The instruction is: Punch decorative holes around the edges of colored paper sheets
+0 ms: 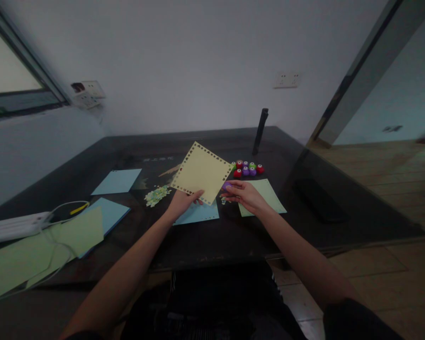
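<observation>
Left hand (182, 203) holding yellow paper (201, 172); right hand (247, 194), purple punch (227, 185).

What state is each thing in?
Left hand: closed on yellow sheet
Yellow sheet: held up, holes along edges
Right hand: closed on purple punch
Purple punch: gripped
Other punches: clustered on table
Green sheet near right hand: flat, partly covered
Paper bits: loose heap
White cord: loosely looped
Right wall socket: nothing plugged in

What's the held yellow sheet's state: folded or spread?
Spread: the yellow sheet shows one broad face, with dark marks along its edges and no visible fold. The left hand pinches its lower side.
</observation>
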Motion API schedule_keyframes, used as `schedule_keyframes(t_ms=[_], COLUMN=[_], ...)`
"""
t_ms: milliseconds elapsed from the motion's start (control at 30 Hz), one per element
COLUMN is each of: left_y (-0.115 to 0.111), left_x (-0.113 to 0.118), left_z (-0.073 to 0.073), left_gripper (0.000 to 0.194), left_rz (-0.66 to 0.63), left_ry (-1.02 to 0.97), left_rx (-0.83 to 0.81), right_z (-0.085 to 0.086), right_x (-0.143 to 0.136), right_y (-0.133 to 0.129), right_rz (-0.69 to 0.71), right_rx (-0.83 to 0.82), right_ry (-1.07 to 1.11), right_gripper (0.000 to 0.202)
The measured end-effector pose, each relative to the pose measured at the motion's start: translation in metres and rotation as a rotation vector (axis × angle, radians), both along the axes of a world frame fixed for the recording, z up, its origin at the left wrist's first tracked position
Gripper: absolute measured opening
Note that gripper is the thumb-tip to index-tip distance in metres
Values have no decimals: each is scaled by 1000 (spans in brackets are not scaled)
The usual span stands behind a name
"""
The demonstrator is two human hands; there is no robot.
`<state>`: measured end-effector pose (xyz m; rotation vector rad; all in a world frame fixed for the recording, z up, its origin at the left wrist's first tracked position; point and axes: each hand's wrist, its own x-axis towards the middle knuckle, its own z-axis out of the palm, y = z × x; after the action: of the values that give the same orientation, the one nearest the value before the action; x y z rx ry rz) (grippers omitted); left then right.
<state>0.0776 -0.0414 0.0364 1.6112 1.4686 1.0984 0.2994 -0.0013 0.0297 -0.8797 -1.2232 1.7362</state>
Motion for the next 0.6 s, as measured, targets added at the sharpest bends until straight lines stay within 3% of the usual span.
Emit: schedule_keyframes(t_ms=[600], left_y=[-2], left_x=[3], left_z=[-1], left_gripper=[18], left_rz=[-44], left_ry=[41], left_rx=[-1], right_z=[-1], right_x=[-1], right_y=[0], right_rz=[-51], right_rx=[33], right_ry=[-27], right_gripper=[30])
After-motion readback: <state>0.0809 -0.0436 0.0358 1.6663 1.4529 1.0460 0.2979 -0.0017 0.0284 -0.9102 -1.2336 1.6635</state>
